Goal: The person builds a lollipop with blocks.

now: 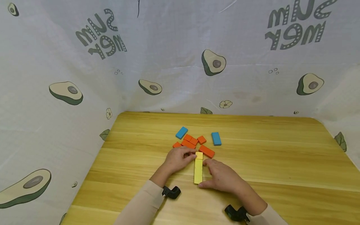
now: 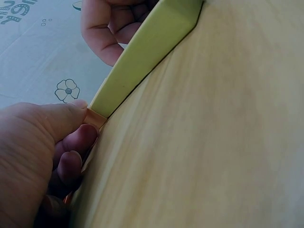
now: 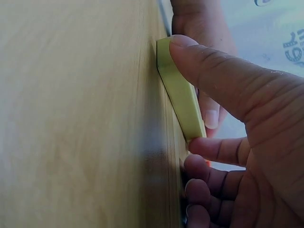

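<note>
A long yellow block [image 1: 198, 172] lies flat on the wooden table, pointing away from me. At its far end, a small yellow-orange block [image 1: 199, 155] sits against it. My left hand [image 1: 177, 159] pinches the small block at its left side and far edge with thumb and index finger; in the left wrist view its orange side [image 2: 96, 118] shows by the thumb. From the right, my right hand [image 1: 224, 177] holds the long block lengthwise. Its thumb [image 3: 209, 61] presses the near end, and the index finger touches near the other end.
Just beyond the hands lie several orange-red pieces, among them a rectangular block [image 1: 206, 151] and a small square one [image 1: 201, 139]. Two blue blocks, one left [image 1: 181, 132] and one right [image 1: 216, 138], lie farther back. A printed white cloth [image 1: 180, 62] hangs behind the table [image 1: 267, 150].
</note>
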Available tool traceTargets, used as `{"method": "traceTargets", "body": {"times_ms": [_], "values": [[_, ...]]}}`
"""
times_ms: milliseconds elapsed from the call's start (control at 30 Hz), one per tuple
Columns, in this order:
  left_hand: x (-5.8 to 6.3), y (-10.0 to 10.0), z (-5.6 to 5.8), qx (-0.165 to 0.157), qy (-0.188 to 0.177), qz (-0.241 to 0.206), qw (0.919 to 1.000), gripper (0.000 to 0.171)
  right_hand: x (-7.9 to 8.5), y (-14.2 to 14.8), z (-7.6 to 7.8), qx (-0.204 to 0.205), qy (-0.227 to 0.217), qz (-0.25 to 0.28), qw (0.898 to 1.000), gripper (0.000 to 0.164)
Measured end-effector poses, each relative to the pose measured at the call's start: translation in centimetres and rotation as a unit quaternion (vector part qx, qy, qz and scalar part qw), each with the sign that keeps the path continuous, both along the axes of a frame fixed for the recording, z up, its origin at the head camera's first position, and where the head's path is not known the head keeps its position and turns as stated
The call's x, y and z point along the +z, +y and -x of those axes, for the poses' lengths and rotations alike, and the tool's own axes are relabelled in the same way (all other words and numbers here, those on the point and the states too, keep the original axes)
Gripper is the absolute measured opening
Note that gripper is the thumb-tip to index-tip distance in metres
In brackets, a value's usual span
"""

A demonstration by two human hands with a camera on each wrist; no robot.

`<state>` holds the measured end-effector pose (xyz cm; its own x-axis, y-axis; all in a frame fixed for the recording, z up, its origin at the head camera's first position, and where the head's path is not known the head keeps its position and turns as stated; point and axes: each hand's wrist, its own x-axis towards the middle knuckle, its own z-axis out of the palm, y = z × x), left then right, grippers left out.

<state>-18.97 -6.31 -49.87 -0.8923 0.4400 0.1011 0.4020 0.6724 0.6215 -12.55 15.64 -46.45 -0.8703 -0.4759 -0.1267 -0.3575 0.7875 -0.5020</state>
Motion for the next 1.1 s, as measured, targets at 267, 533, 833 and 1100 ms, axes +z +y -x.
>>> {"method": "traceTargets", "body": {"times_ms": [267, 533, 833, 1100], "values": [[0.05, 0.05, 0.03, 0.000, 0.005, -0.002, 1.0000, 0.031, 0.08, 0.03, 0.05, 0.000, -0.001, -0.002, 1.000, 0.082], [0.15, 0.05, -0.11, -0.002, 0.006, 0.000, 1.0000, 0.031, 0.18, 0.04, -0.06, 0.002, 0.004, -0.002, 1.000, 0.081], [-0.11, 0.08, -0.17, 0.000, 0.017, 0.002, 0.9999, 0.031, 0.07, 0.05, -0.14, -0.001, 0.004, -0.001, 1.000, 0.080], [0.01, -0.01, -0.26, -0.042, 0.020, 0.000, 0.9989, 0.040, -0.02, 0.30, -0.15, 0.000, -0.001, 0.008, 1.000, 0.079]]}}
